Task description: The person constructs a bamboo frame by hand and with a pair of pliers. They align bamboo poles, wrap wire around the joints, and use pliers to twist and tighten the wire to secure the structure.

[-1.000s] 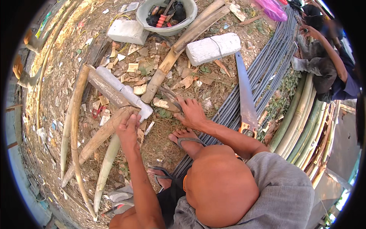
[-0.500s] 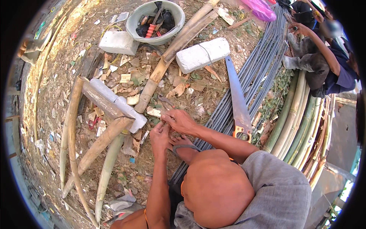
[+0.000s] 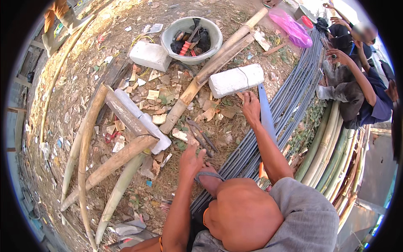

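My right hand [image 3: 251, 107] reaches forward with its fingers stretched out, its tips at the near edge of a white block [image 3: 236, 81]. A thin wire loops round that block. The right forearm passes over a handsaw [image 3: 266, 110], covering part of its blade and most of its orange handle. My left hand [image 3: 191, 163] is low over the ground by my sandalled foot [image 3: 208, 178], its fingers partly bent and apart; I see nothing in them. Just beyond it, a pair of pincers [image 3: 202, 136] lies on the ground with its handles toward me.
A grey bucket [image 3: 214, 53] holds tools beside another white block [image 3: 150, 56]. Bamboo poles [image 3: 180, 105] lie ahead, with a bamboo frame [image 3: 111, 170] at left. Steel rods [image 3: 289, 90] run along the right. Other people [image 3: 357, 84] sit at far right; someone's legs [image 3: 63, 25] show far left.
My hands have parted: the right has moved forward and right to the white block, and the left stays low. The pincers, earlier by my right hand, now lie loose. Someone's legs have appeared far left.
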`<state>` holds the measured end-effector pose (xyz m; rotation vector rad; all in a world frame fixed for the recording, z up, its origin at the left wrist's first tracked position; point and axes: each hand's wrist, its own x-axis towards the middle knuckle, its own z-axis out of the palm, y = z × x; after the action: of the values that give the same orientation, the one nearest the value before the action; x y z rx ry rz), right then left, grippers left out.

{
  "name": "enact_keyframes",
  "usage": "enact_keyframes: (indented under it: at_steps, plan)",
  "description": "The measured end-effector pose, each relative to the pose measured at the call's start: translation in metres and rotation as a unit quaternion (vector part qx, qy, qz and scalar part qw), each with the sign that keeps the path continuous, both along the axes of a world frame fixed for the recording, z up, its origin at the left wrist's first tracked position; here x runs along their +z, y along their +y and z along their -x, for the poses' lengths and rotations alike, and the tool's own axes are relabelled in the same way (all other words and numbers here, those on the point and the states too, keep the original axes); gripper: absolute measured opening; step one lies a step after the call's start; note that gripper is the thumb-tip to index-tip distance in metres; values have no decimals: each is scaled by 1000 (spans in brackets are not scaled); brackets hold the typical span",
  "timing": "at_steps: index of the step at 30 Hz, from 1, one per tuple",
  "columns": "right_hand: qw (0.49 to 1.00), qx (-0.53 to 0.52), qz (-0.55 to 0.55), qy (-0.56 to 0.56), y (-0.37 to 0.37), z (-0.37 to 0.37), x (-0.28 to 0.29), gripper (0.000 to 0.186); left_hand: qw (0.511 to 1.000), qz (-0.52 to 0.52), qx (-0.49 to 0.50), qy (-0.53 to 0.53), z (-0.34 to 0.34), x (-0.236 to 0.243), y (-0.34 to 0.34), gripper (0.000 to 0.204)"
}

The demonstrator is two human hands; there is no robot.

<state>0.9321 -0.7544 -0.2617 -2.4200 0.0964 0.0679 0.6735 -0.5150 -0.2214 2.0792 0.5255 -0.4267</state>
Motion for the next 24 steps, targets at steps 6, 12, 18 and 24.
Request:
enact_keyframes:
  at_steps: [6,12,18,24]
  plan:
    - [975,206,-52,62,61,90,89,33,963,-59,195,-176,20,45,50,66]
    - [832,507,21,224,90,141,120,29,952,-270,13,-146,35,62,60,47]
    - [813,566,115,-71,99,120,99,26,968,168,184,-13,74,10,56,36]
    - [778,619,65,89,79,119,74,27,740,518,423,68,87,2,60,34]
